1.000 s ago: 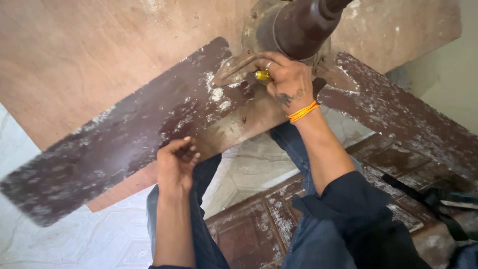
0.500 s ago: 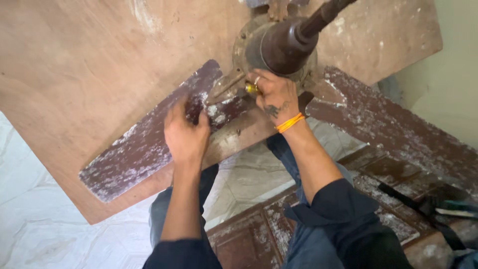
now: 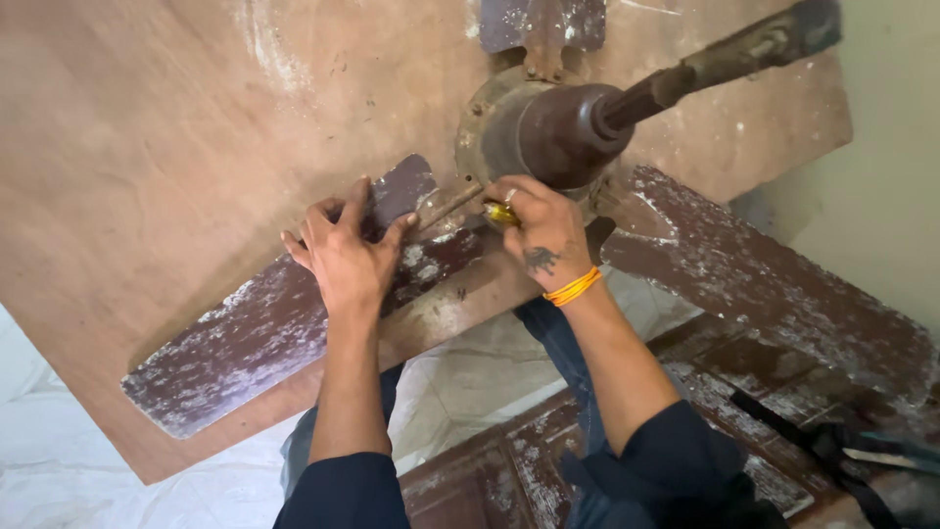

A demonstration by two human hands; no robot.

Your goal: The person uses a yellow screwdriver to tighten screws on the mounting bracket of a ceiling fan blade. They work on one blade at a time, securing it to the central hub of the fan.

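Since the earlier frame the left hand (image 3: 345, 257) has slid up the blade toward the hub, and the view has drawn in closer on the fan.

Largest in view is the plywood board (image 3: 166, 127), filling the upper left and centre of the frame. Across it lies the ceiling fan, whose worn brown blade (image 3: 245, 338) with flaking white paint runs from the lower left up toward the centre. A second blade (image 3: 774, 279) stretches to the right edge, and the root of a third (image 3: 543, 22) shows at the top. The round motor housing (image 3: 548, 132) sits in the upper centre, its down rod (image 3: 725, 61) pointing to the upper right. A dark wooden panel (image 3: 509, 470) lies along the bottom, right of centre.

The left hand lies flat on the blade near its root, fingers (image 3: 328, 211) spread open and gripping nothing. The right hand (image 3: 543, 235), wearing an orange band (image 3: 573, 288) at the wrist, has its fingers closed round a yellow-handled screwdriver (image 3: 499, 213), just below the housing; the shaft points left toward the blade's root.
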